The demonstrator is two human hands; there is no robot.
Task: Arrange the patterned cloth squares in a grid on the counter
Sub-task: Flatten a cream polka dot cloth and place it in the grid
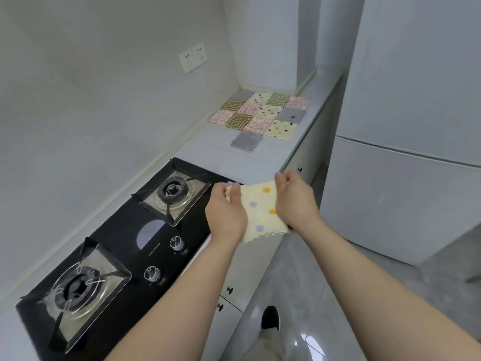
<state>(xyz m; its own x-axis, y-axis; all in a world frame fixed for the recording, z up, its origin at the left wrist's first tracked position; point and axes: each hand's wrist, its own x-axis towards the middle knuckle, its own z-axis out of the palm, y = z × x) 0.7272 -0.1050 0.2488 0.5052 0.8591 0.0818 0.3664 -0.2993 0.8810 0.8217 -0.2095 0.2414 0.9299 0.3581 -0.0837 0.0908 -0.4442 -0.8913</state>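
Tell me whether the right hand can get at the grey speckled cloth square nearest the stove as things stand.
Probably not yet: the right hand grips the yellow dotted cloth with the left hand. The bare white counter before the grey speckled cloth square leaves the way free.

One head-worn wide view looks forward and down along the counter (229, 162) (hands close, grid farther)

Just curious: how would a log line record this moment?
left hand, right hand: hold dotted cloth | cloth grid: partly laid on counter
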